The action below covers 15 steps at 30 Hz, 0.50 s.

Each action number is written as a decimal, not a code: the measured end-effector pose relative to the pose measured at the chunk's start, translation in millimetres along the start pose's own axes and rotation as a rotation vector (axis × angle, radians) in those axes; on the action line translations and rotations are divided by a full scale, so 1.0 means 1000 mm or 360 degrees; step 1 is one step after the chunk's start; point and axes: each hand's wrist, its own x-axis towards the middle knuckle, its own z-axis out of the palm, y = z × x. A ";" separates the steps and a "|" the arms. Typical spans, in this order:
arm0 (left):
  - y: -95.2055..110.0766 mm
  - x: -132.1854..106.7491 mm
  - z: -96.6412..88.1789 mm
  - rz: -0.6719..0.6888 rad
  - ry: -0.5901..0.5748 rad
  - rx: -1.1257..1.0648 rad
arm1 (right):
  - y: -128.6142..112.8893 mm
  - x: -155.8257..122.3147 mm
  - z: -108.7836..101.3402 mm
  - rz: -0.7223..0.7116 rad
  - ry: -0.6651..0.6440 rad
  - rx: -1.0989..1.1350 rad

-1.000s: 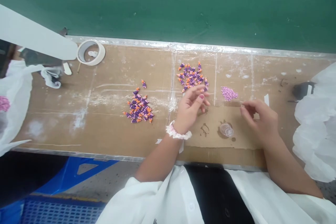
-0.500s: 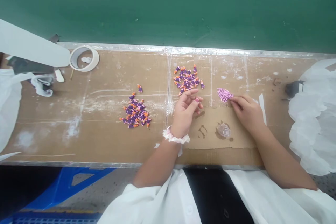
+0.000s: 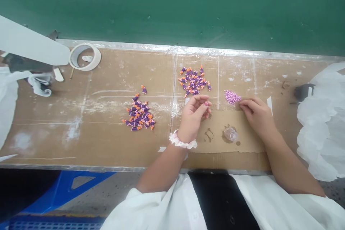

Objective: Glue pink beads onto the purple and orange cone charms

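My left hand (image 3: 193,116), with a white scrunchie (image 3: 182,141) on its wrist, is raised just below a pile of small purple-and-orange figures (image 3: 193,81). Its fingers are curled and the thumb presses towards them; whatever they may hold is hidden. My right hand (image 3: 256,116) is pinched at the right edge of a heap of tiny pink-purple beads (image 3: 232,97). Anything between its fingertips is too small to see. Below the beads, a small clear cup (image 3: 230,134) stands on a cardboard sheet (image 3: 250,142), with wet stains around it.
A second pile of purple figures (image 3: 139,115) lies left of centre. A roll of masking tape (image 3: 94,61) sits at the back left, beside a white panel (image 3: 32,43). White ruffled fabric (image 3: 320,122) covers the right end of the brown table (image 3: 107,151).
My right hand has drawn slightly right, a little off the beads. My left hand stays curled in nearly the same place. The view has shifted slightly.
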 end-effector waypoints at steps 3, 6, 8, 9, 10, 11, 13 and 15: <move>0.000 -0.002 0.005 0.0022 -0.0013 0.0026 | -0.001 0.000 0.005 0.0054 -0.0067 -0.0252; -0.004 -0.008 0.012 0.0043 -0.0102 0.0134 | -0.003 0.001 0.003 0.0045 -0.0087 -0.0290; -0.008 -0.013 0.017 0.0043 -0.0221 0.0273 | -0.010 0.000 -0.004 -0.0006 -0.0063 -0.0066; -0.010 -0.016 0.019 0.0058 -0.0280 0.0364 | -0.014 -0.001 -0.009 -0.0035 -0.0045 0.0085; -0.012 -0.018 0.020 0.0093 -0.0330 0.0477 | -0.020 -0.003 -0.013 -0.0065 -0.0033 0.0230; -0.014 -0.020 0.021 0.0149 -0.0372 0.0613 | -0.026 -0.005 -0.018 -0.0102 -0.0024 0.0354; -0.017 -0.022 0.022 0.0305 -0.0441 0.0904 | -0.037 -0.009 -0.025 -0.0216 -0.0056 0.0551; -0.017 -0.023 0.021 0.0453 -0.0499 0.1122 | -0.045 -0.013 -0.028 -0.0313 -0.0079 0.0660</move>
